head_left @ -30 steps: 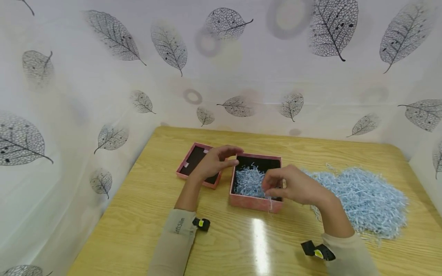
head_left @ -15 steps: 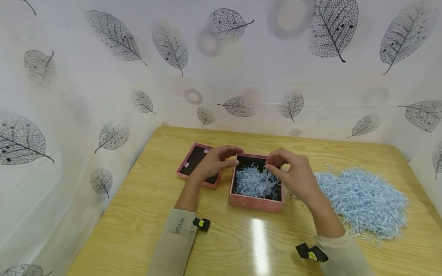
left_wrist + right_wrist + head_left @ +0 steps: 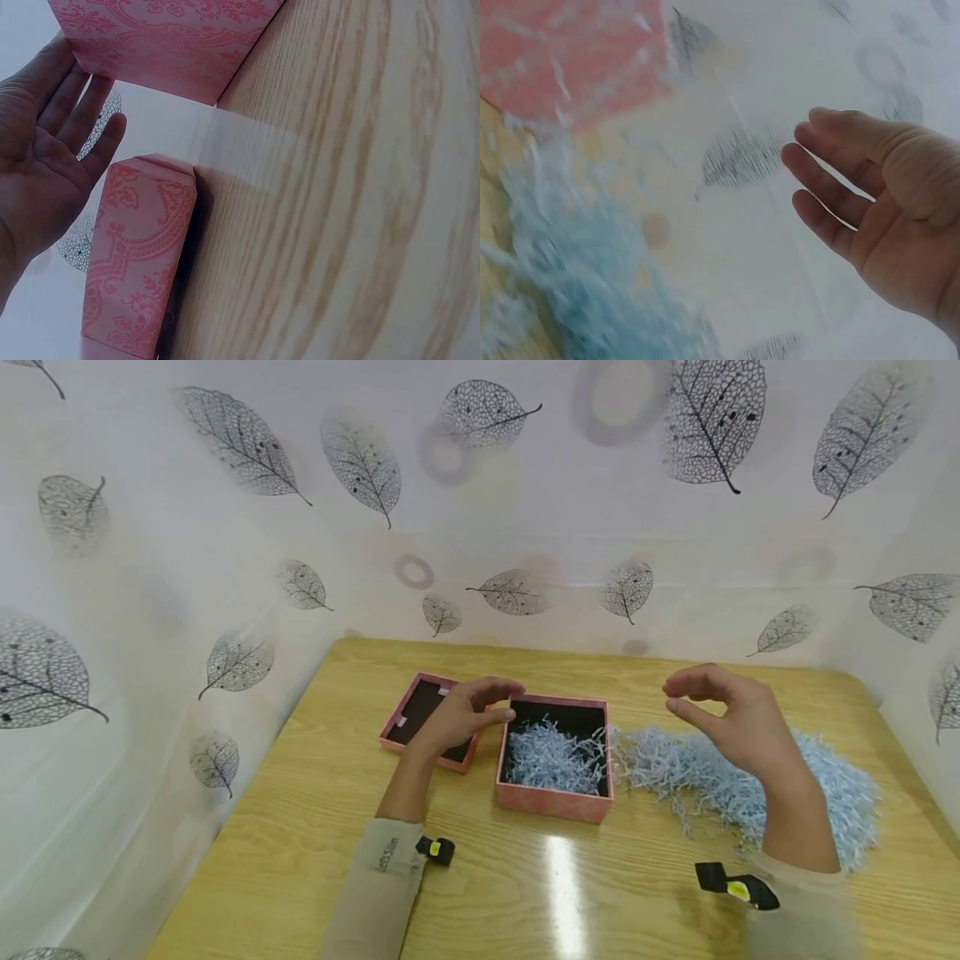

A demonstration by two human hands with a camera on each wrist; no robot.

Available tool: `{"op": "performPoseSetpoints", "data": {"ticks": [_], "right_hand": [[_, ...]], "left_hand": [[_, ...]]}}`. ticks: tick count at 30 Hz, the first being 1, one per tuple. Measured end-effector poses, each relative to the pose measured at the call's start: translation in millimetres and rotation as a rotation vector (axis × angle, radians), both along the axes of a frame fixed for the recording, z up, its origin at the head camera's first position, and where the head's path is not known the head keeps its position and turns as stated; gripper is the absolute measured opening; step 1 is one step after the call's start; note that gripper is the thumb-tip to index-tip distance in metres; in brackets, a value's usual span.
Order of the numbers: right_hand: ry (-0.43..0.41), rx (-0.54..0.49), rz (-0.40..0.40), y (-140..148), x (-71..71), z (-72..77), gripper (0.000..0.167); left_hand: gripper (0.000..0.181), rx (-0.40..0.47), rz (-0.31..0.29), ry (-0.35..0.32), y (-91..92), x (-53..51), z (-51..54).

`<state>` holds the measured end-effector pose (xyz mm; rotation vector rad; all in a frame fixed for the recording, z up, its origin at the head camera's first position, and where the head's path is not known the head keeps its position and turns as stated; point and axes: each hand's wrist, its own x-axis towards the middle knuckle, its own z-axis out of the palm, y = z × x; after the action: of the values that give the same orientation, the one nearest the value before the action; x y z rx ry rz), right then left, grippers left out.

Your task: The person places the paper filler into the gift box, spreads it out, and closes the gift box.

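Observation:
A pink patterned box [image 3: 552, 802] with a dark lining stands on the table, and pale blue shredded paper [image 3: 551, 758] fills its lower part. My left hand [image 3: 471, 712] touches the box's left side near the back corner. In the left wrist view its fingertips meet the edge of the box wall [image 3: 169, 41]. My right hand [image 3: 738, 714] hovers above a loose heap of the same shredded paper [image 3: 843, 793], right of the box. Its fingers are loosely bent, and the right wrist view shows nothing held. The heap's middle is partly hidden by the right arm.
The box's lid [image 3: 420, 710] lies inside up, left of the box and partly under the left forearm. Loose strands [image 3: 682, 814] stray toward the box on the wooden table [image 3: 480, 893]. A leaf-printed white curtain [image 3: 555, 527] hangs behind the table and along its sides.
My right hand has moved from over the box, past its right back rim, to above the heap on the right. The paper has been left in the box. The left hand stays put.

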<state>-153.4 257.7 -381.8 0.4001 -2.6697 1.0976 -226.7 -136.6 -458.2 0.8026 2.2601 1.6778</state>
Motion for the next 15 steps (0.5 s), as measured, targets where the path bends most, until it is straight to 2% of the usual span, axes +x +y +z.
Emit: {"op": "performPoseSetpoints", "data": {"ticks": [3,5,10,15], "right_hand": [[-0.035,0.041,-0.011,27.8,0.9,-2.5,0.027],[-0.097,0.062,0.010,42.2,0.3,-6.5,0.034],[-0.300,0.075,0.156,64.5,-4.0,-25.6,0.051],[-0.391,0.083,0.301,70.9,-10.6,-49.0,0.051]], "left_hand": [[0.040,0.003,-0.001,0.006,0.2,-0.4,0.2],[0.039,0.002,0.003,0.010,0.2,-0.6,0.2],[0.039,-0.031,0.023,0.005,-0.8,0.6,-0.9],[0.040,-0.041,0.032,0.001,-0.2,2.2,-2.3]]}}
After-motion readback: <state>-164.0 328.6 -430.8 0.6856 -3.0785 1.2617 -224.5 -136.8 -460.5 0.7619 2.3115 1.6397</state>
